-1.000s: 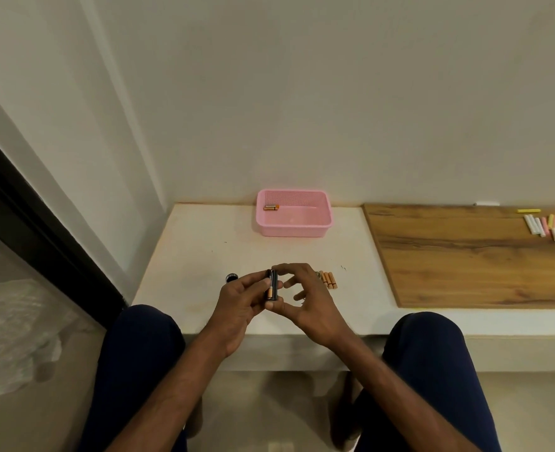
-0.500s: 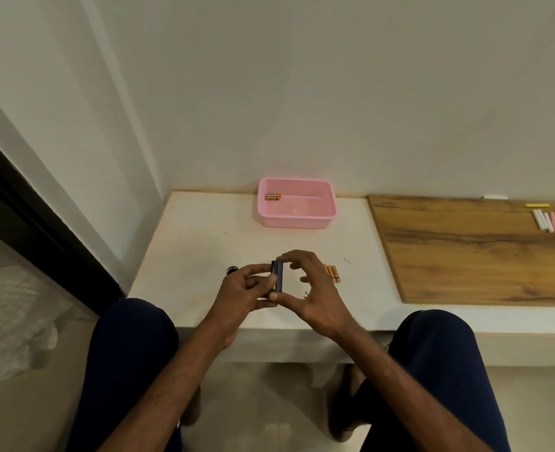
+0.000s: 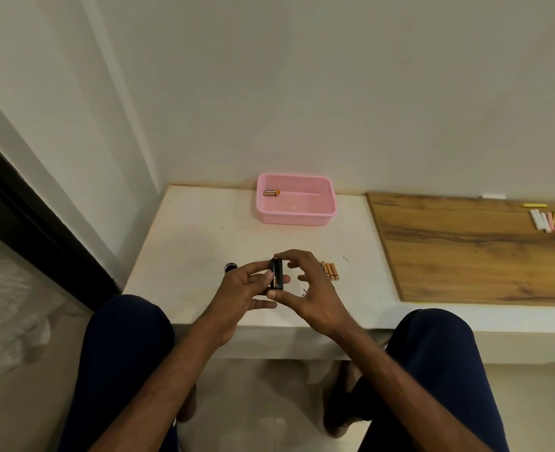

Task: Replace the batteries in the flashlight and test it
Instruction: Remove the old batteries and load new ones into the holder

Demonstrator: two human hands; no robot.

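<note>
A small black battery holder [image 3: 276, 274] with an orange-and-black battery in it is held upright between both hands above the white ledge. My left hand [image 3: 242, 290] grips its left side. My right hand [image 3: 308, 288] pinches it top and bottom with forefinger and thumb. A black round cap [image 3: 230, 267] lies on the ledge just left of my left hand. Several orange batteries [image 3: 330, 270] lie side by side right of my right hand. One battery [image 3: 271, 193] rests in the pink basket [image 3: 328, 203] at the back.
The white ledge [image 3: 198, 236] meets the wall behind and a corner at left. A wooden board [image 3: 472, 249] covers its right part, with several chalk sticks [image 3: 547, 220] at the far right. My knees sit below the front edge.
Both hands stayed together on the holder and turned it slightly; the battery's orange end now shows at its lower left. The view tilted a little.
</note>
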